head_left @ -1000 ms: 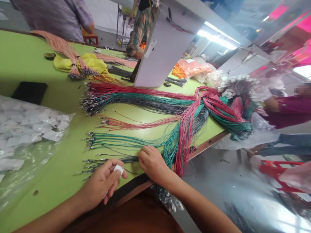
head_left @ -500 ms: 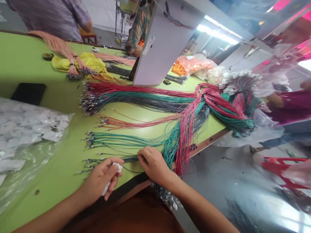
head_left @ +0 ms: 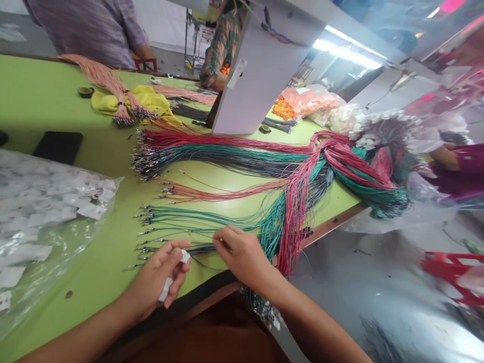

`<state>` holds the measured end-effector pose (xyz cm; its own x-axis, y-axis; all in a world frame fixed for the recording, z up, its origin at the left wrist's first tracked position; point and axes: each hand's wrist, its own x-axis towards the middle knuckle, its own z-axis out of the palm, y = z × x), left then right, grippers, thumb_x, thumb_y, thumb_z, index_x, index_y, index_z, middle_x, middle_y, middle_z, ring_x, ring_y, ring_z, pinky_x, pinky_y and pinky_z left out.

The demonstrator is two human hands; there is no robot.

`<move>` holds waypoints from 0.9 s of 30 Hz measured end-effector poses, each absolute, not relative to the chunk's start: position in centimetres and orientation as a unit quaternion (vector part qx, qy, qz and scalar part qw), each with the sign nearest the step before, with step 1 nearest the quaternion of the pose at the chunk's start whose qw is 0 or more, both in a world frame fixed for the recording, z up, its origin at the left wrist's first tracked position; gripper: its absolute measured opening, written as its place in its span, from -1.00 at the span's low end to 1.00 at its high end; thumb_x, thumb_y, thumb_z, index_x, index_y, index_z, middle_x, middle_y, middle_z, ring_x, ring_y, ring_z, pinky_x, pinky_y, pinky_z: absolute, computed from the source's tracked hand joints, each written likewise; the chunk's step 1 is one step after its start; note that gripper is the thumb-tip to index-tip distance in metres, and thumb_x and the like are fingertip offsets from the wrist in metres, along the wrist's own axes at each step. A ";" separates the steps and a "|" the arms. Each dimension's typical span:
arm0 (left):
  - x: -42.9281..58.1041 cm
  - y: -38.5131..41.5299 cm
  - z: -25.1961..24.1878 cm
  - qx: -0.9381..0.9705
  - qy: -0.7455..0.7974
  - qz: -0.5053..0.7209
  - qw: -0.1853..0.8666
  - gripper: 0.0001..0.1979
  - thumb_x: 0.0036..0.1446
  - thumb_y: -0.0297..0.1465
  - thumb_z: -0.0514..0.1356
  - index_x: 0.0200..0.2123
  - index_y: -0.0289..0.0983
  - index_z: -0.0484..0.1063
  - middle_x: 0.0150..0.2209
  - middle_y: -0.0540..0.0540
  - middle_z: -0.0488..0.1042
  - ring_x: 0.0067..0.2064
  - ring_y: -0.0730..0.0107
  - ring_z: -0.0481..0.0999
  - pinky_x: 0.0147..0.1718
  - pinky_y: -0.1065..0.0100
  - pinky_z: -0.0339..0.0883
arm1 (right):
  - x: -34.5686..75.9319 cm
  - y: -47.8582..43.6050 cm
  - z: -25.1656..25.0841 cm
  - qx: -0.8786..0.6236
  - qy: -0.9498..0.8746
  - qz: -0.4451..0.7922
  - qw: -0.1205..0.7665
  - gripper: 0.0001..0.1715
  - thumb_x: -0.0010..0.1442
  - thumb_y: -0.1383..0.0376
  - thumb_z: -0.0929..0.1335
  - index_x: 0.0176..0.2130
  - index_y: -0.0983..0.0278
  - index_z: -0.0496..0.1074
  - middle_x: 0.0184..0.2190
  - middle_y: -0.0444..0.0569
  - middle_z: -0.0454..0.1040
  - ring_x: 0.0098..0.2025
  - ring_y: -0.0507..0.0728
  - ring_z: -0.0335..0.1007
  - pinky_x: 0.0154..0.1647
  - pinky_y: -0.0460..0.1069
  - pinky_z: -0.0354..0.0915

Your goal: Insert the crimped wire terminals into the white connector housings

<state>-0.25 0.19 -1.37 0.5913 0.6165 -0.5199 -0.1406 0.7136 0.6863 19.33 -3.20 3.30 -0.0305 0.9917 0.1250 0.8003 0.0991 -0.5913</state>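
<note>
My left hand (head_left: 159, 275) is closed around small white plastic connectors. One connector (head_left: 185, 256) is pinched at the thumb and fingertips, and another white piece (head_left: 165, 290) shows lower in the palm. To its right, my right hand (head_left: 242, 252) has its fingers bent and pinched together over the dark wires (head_left: 204, 248); whatever sits between the fingertips is hidden. Green wires (head_left: 204, 219) with metal-tipped ends fan out just beyond both hands. Behind them lie red wires (head_left: 219, 193), also with terminals at their left ends.
A thick bundle of red, green and black wires (head_left: 227, 151) crosses the green table (head_left: 109, 242). A clear bag of white connectors (head_left: 49, 201) lies left, near a black flat object (head_left: 58, 146). A grey upright panel (head_left: 260, 70) stands behind. Co-workers sit and stand around.
The view has swung slightly left, so the table things appear farther right. My right fingertips have risen a little off the dark wires. More of the lower white piece in my left hand shows.
</note>
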 end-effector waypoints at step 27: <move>-0.2 0.4 -1.0 0.266 0.387 0.233 0.851 -0.69 0.12 -0.14 0.19 -0.24 -0.24 0.27 -0.53 0.13 0.34 -0.77 0.70 0.13 -0.85 0.63 -0.01 | 17.4 -3.2 2.4 -0.590 -0.694 0.250 0.329 -0.86 0.15 0.41 0.30 -0.43 0.28 0.41 -0.56 -0.15 0.35 -0.49 0.00 0.25 -0.43 -0.11 0.18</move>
